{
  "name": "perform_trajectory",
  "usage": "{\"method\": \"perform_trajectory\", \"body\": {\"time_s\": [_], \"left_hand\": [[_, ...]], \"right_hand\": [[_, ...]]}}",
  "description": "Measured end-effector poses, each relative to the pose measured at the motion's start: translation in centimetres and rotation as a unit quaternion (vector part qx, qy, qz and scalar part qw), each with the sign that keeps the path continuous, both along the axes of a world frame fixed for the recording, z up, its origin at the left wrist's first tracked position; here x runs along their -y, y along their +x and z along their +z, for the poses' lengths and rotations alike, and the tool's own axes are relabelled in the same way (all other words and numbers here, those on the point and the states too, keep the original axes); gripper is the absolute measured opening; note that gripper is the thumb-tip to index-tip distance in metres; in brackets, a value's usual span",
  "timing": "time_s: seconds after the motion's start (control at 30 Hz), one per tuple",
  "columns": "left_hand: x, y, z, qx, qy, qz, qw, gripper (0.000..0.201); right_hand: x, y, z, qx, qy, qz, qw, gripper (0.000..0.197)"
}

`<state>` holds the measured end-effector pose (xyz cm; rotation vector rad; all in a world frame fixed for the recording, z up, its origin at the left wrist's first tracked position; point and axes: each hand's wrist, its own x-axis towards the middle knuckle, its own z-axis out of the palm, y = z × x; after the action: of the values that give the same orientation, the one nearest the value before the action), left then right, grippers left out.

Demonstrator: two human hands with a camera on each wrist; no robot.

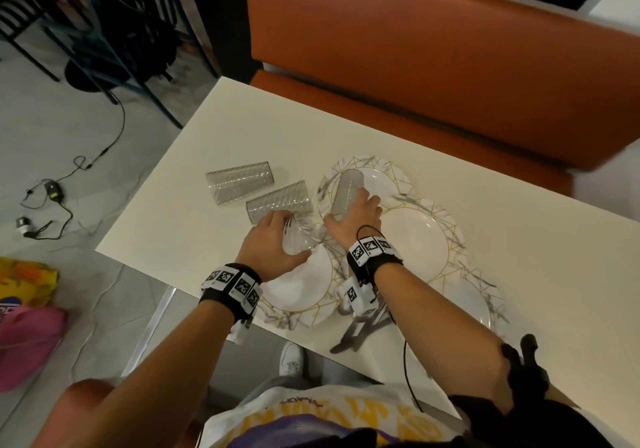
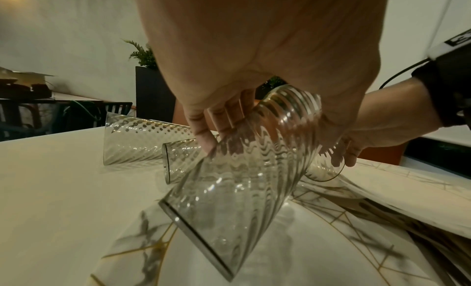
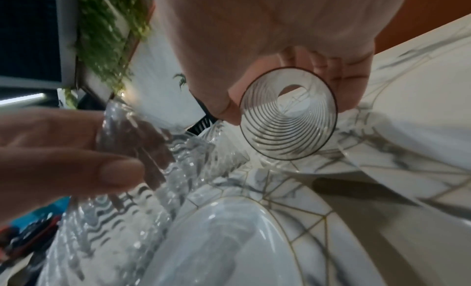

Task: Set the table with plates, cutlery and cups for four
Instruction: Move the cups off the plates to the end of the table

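The left hand has its fingers curled round a clear ribbed glass, holding it tilted just above the near plate. The right hand grips a second glass that leans over the far plate, maybe touching it. Two more glasses lie on their sides on the white table, left of the plates.
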<state>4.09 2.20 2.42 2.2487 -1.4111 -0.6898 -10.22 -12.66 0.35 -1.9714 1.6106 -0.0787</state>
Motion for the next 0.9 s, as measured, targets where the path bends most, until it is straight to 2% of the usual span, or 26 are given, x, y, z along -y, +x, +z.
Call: {"method": "perform_trajectory", "body": {"time_s": [0.13,0.23,0.5,0.67,0.9], "left_hand": [[0.4,0.5,0.4,-0.011,-0.037,-0.006,0.999,0.09],[1.2,0.3,1.0,-0.029,-0.067,-0.025,0.997,0.091],[5.2,-5.8,3.4,-0.103,-0.12,-0.1,0.982,0.095],[9.1,-12.9,4.7,-0.145,-0.122,-0.172,0.967,0.096],[15.7,-27.2,5.1,-0.166,-0.092,-0.258,0.947,0.098]], "right_hand": [[-0.2,-1.5,2.7,0.104,-0.023,-0.061,0.992,0.077],[-0.4,-4.3,4.9,0.176,-0.062,-0.075,0.98,0.07],[-2.5,-16.5,8.8,0.202,-0.154,-0.109,0.961,0.067],[-2.5,-25.7,10.6,0.199,-0.19,-0.169,0.946,0.066],[-0.7,-40.1,9.7,0.158,-0.202,-0.24,0.936,0.072]]}}
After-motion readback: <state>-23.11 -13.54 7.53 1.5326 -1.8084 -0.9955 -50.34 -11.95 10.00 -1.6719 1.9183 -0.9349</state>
